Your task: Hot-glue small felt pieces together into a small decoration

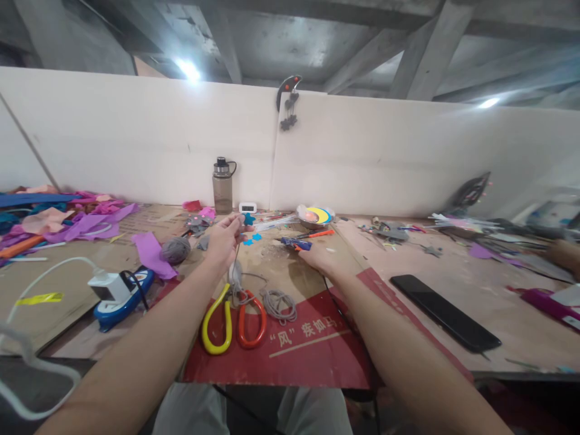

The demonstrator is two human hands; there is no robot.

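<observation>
My left hand (pixel 225 240) is closed, pinching a small blue flower-shaped piece (pixel 248 219) at its fingertips. Just beyond and below it lie more blue flower cut-outs (pixel 257 237) on the cardboard. Wrapped around a blue glue gun (pixel 295 243), my right hand (pixel 318 258) points the nozzle left toward the cut-outs. Nearer to me are scissors with one yellow and one red handle (pixel 252 320); their blades are hidden under grey yarn. A loose coil of grey yarn (pixel 280 304) rests beside them.
A cardboard sheet (pixel 312 356) covers the table before me. Left are a blue power strip (pixel 120 302), a yarn ball (pixel 176 249) and felt scraps (pixel 90 223). A bottle (pixel 223 187) stands behind. Rightward lie a black phone (pixel 444 311) and another person's hand (pixel 564 257).
</observation>
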